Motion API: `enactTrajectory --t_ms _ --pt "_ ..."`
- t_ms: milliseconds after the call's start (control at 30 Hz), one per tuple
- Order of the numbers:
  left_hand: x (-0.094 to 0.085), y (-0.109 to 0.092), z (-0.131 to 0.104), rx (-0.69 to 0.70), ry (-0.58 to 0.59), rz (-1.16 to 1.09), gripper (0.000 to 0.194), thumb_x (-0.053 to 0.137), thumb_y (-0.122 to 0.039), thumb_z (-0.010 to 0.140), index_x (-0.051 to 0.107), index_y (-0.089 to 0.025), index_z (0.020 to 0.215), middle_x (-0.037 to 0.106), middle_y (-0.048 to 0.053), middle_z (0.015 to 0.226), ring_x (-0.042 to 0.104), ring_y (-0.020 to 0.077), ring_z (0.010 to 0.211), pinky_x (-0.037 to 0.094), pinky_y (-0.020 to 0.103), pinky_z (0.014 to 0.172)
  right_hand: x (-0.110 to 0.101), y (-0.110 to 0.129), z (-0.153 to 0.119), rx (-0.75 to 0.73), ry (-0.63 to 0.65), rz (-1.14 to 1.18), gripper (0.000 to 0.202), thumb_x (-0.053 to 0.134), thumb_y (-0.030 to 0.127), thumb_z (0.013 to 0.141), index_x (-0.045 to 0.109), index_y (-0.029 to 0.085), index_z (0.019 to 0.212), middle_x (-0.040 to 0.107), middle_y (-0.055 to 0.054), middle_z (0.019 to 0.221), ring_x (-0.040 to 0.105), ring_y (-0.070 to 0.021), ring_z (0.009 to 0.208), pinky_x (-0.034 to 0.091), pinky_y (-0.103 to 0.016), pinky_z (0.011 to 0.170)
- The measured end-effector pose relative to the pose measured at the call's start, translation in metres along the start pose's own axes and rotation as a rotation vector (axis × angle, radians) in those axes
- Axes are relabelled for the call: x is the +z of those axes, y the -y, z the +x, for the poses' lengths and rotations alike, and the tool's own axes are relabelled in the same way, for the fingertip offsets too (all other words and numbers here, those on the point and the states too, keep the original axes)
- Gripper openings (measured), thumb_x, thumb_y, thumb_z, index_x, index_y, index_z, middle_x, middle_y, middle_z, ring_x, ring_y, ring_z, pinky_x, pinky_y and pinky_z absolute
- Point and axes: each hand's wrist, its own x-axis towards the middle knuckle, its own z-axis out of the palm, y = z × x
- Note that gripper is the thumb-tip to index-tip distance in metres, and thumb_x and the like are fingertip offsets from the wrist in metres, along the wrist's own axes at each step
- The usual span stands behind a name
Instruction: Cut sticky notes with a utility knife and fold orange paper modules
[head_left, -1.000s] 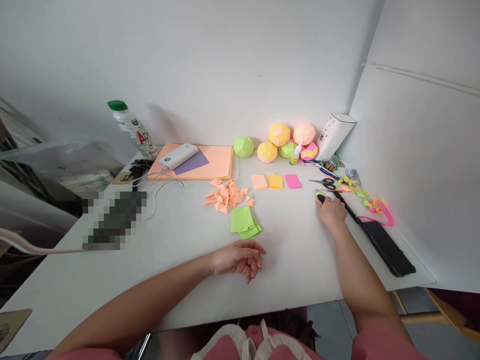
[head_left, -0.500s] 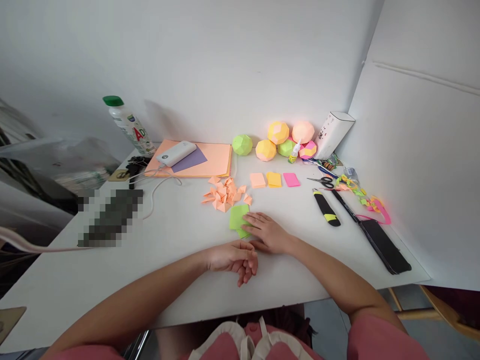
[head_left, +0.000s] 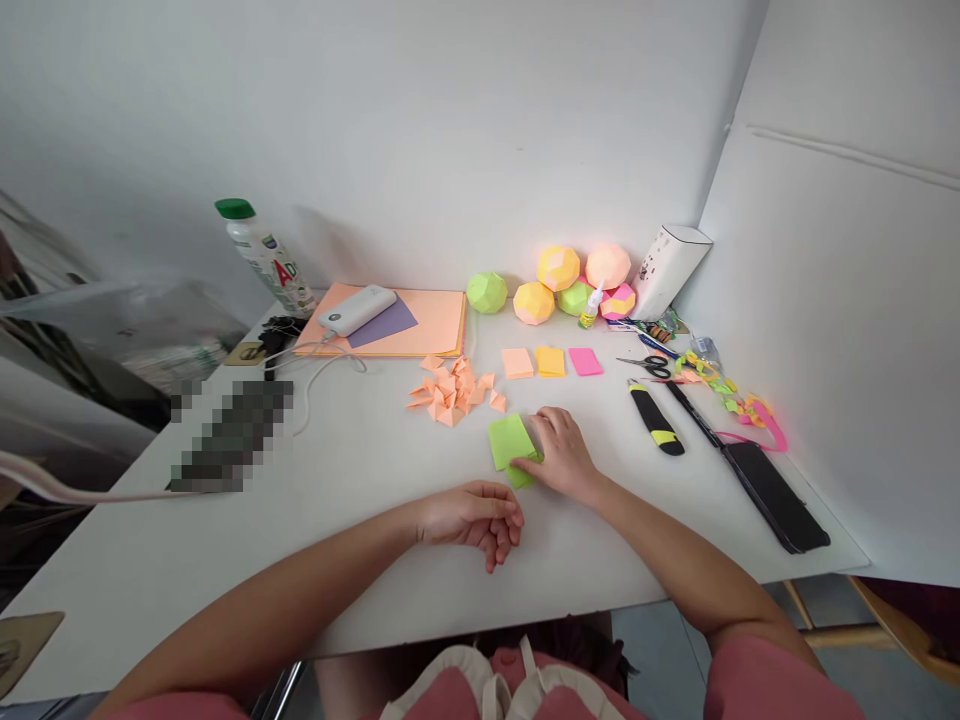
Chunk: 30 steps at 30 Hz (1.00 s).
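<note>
A small pile of light green paper squares (head_left: 510,440) lies on the white table in front of me, its sheets out of line with each other. My right hand (head_left: 564,455) is at the pile's right edge, closed on it with the thumb over the paper and the other fingers curved along the far side. Nearer to me, my left hand (head_left: 474,518) rests on its side, fingers loosely curled and apart, with nothing in it. A heap of folded peach paper pieces (head_left: 450,388) lies just beyond the green paper.
Peach (head_left: 517,362), yellow (head_left: 550,361) and pink paper stacks (head_left: 585,361) form a row. Behind them are several paper balls (head_left: 533,302) and a glue bottle (head_left: 590,307). Scissors (head_left: 651,367) and a black cutter (head_left: 655,418) lie right. A power bank (head_left: 358,311) sits on peach sheets (head_left: 442,320).
The green paper has shifted to the right and turned a little. My right hand has gone from lying flat over it to gripping its right edge. My left hand has hardly moved.
</note>
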Motion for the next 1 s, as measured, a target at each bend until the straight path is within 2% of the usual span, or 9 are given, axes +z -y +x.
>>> enactTrajectory --t_ms 100,233,367,533,667,800,900,1000 --pt "0.001 -0.002 0.0 -0.003 0.003 -0.003 0.025 0.065 -0.036 0.077 0.058 -0.012 0.081 0.063 0.006 0.073 0.063 0.0163 0.059 0.052 0.03 0.05 -0.012 0.0 -0.001 0.138 0.13 -0.063 0.044 0.07 0.047 0.07 0.06 0.016 0.098 0.056 -0.013 0.104 0.047 -0.0299 0.101 0.043 -0.045 0.086" --pt "0.001 -0.001 0.0 -0.005 0.001 -0.007 0.025 0.066 -0.035 0.076 0.058 -0.012 0.083 0.063 0.006 0.073 0.063 0.0164 0.059 0.051 0.029 0.05 -0.03 -0.007 -0.005 0.201 0.309 0.02 0.034 0.074 0.035 0.067 0.06 0.018 0.093 0.056 -0.011 0.101 0.049 -0.0268 0.097 0.044 -0.04 0.082" --pt "-0.001 0.0 0.0 -0.002 0.015 -0.01 0.024 0.064 -0.034 0.078 0.059 -0.012 0.085 0.064 0.007 0.075 0.064 0.0168 0.061 0.049 0.027 0.049 -0.04 -0.01 -0.011 0.25 0.409 0.106 0.033 0.07 0.026 0.067 0.058 0.018 0.098 0.06 -0.008 0.099 0.051 -0.0261 0.096 0.044 -0.036 0.078" --pt "-0.002 0.0 -0.001 0.004 0.017 -0.004 0.023 0.063 -0.034 0.08 0.059 -0.012 0.087 0.063 0.006 0.075 0.064 0.0166 0.062 0.049 0.027 0.051 -0.044 -0.008 -0.013 0.278 0.448 0.129 0.034 0.068 0.022 0.067 0.058 0.019 0.099 0.063 -0.008 0.098 0.054 -0.0267 0.097 0.044 -0.033 0.073" --pt "-0.004 0.002 0.0 0.016 0.025 -0.002 0.022 0.06 -0.033 0.081 0.059 -0.012 0.089 0.063 0.007 0.078 0.064 0.0171 0.063 0.05 0.029 0.052 -0.045 -0.009 -0.014 0.277 0.474 0.123 0.026 0.067 0.025 0.068 0.057 0.019 0.091 0.059 -0.009 0.099 0.054 -0.0272 0.099 0.045 -0.034 0.075" --pt "-0.002 0.003 0.0 0.037 0.007 0.002 0.023 0.061 -0.033 0.081 0.058 -0.012 0.089 0.062 0.007 0.079 0.063 0.0166 0.063 0.051 0.03 0.053 -0.044 -0.012 -0.016 0.26 0.459 0.156 0.026 0.066 0.023 0.069 0.056 0.018 0.093 0.057 -0.009 0.104 0.055 -0.0251 0.097 0.046 -0.033 0.074" --pt "0.001 0.006 0.001 0.129 -0.072 0.031 0.023 0.064 -0.033 0.078 0.055 -0.013 0.087 0.06 0.005 0.078 0.061 0.0152 0.061 0.05 0.031 0.054 -0.044 -0.012 -0.018 0.224 0.443 0.174 0.029 0.065 0.018 0.068 0.055 0.019 0.096 0.06 -0.008 0.099 0.056 -0.0254 0.097 0.045 -0.032 0.074" --pt "0.003 0.008 0.001 0.338 -0.26 0.183 0.023 0.063 -0.036 0.079 0.053 -0.016 0.085 0.058 0.003 0.079 0.058 0.013 0.06 0.05 0.032 0.057 -0.044 -0.011 -0.02 0.202 0.434 0.181 0.024 0.062 0.015 0.069 0.055 0.02 0.091 0.062 -0.006 0.094 0.055 -0.0247 0.093 0.044 -0.03 0.07"
